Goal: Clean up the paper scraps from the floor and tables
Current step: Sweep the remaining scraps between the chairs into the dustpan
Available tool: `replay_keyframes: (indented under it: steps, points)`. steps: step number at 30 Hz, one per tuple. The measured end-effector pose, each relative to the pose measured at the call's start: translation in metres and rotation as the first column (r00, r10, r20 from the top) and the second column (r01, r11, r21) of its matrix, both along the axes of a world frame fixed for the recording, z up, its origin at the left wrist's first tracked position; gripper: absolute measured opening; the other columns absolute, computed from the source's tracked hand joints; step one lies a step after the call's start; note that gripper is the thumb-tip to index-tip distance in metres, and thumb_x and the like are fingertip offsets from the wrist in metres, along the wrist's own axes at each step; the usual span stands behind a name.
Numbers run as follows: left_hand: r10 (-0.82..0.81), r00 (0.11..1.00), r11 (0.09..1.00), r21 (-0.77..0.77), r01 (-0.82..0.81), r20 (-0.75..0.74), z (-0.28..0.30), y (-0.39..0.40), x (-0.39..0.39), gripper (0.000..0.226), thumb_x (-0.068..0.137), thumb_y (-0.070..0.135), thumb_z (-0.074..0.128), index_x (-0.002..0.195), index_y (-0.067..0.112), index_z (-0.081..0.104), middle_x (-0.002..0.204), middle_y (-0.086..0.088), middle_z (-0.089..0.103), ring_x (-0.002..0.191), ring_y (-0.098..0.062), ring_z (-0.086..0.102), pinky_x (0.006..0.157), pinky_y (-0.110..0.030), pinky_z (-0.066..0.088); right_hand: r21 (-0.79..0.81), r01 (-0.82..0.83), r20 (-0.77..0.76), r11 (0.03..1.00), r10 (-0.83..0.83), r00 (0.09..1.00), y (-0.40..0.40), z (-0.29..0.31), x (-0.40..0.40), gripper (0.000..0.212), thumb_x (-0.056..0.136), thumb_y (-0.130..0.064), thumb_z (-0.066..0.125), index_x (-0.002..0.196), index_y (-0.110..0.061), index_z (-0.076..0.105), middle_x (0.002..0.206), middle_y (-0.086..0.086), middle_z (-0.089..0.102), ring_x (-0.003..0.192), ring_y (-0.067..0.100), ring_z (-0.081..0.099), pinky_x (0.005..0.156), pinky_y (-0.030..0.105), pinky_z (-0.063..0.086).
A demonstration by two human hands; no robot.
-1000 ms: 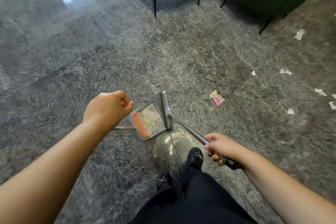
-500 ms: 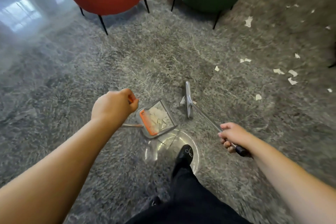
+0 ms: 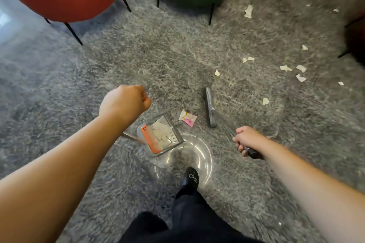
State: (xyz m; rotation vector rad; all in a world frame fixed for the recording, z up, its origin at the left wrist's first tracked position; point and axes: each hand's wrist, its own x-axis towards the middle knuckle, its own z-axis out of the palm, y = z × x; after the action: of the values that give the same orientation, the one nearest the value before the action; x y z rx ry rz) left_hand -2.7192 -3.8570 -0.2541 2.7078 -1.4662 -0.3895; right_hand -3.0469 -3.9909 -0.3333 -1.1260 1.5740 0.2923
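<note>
Between the dustpan, held by the left hand, and the broom head, gripped via its handle by the right hand, a pink-marked paper scrap is located, left of the near-far-aligned head.

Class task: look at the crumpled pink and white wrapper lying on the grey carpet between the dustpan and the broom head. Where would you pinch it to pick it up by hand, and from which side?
Pinch the crumpled pink and white wrapper from above at its raised white upper corner. It lies nearly flat on the shaggy grey carpet, so the lifted, creased edge gives the fingers purchase. Judging by the view, coming straight down avoids the grey dustpan and the grey broom head at either side.
</note>
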Motion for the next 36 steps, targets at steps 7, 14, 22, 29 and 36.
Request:
replay_keyframes:
  steps: [7, 14, 22, 29, 36]
  points:
    - [-0.006, 1.000, 1.000, -0.014, 0.007, 0.015, -0.007, -0.020, 0.012, 0.019, 0.088, 0.043, 0.056, 0.080, 0.026, 0.060, 0.069, 0.000, 0.059, 0.065, -0.026, 0.054, 0.050, -0.027, 0.034, 0.071, -0.232, -0.058, 0.970, 0.236, 0.970, 0.020, -0.016, 0.037, 0.029, 0.085, 0.002, 0.038, 0.111, -0.013, 0.040, 0.060, 0.014, 0.051, 0.041, 0.018, 0.044, 0.041, 0.024, 0.039]
    - [-0.006, 1.000, 0.999, -0.032, 0.006, -0.003, -0.007, -0.029, 0.022, 0.023, 0.088, 0.043, 0.054, 0.082, 0.022, 0.062, 0.070, -0.003, 0.060, 0.068, -0.030, 0.056, 0.056, -0.029, 0.037, 0.153, -0.436, -0.027, 0.887, 0.445, 0.895, 0.075, 0.003, 0.067, 0.044, 0.083, -0.007, 0.036, 0.126, -0.016, 0.034, 0.074, 0.010, 0.059, 0.057, 0.020, 0.054, 0.047, 0.026, 0.044]
    - [0.023, 0.990, 0.999, -0.020, -0.026, -0.140, 0.006, -0.026, 0.044, 0.021, 0.086, 0.043, 0.056, 0.079, 0.023, 0.061, 0.076, -0.002, 0.063, 0.071, -0.026, 0.056, 0.056, -0.029, 0.037, 0.157, -0.328, 0.045, 0.932, 0.325, 0.945, 0.113, 0.025, 0.069, 0.049, 0.087, -0.007, 0.046, 0.131, -0.026, 0.040, 0.075, 0.007, 0.059, 0.044, 0.011, 0.053, 0.040, 0.020, 0.043]
    - [-0.085, 0.983, 0.995, -0.060, 0.076, -0.165, 0.019, -0.028, 0.046, 0.022, 0.085, 0.046, 0.058, 0.076, 0.027, 0.060, 0.072, 0.001, 0.064, 0.069, -0.024, 0.054, 0.057, -0.030, 0.038, 0.145, -0.046, 0.093, 0.988, 0.032, 0.995, 0.122, 0.045, 0.043, 0.045, 0.090, -0.005, 0.049, 0.128, -0.027, 0.041, 0.063, 0.004, 0.055, 0.036, 0.009, 0.046, 0.037, 0.020, 0.039]
    - [-0.197, 0.978, 0.974, -0.131, 0.187, -0.071, 0.033, -0.076, 0.023, 0.021, 0.087, 0.048, 0.057, 0.083, 0.027, 0.062, 0.076, -0.008, 0.068, 0.076, -0.033, 0.062, 0.061, -0.031, 0.042, 0.084, 0.306, 0.177, 0.948, -0.317, 0.932, 0.099, 0.053, 0.011, 0.042, 0.088, 0.003, 0.047, 0.120, -0.025, 0.042, 0.059, 0.008, 0.051, 0.033, 0.011, 0.041, 0.036, 0.017, 0.034]
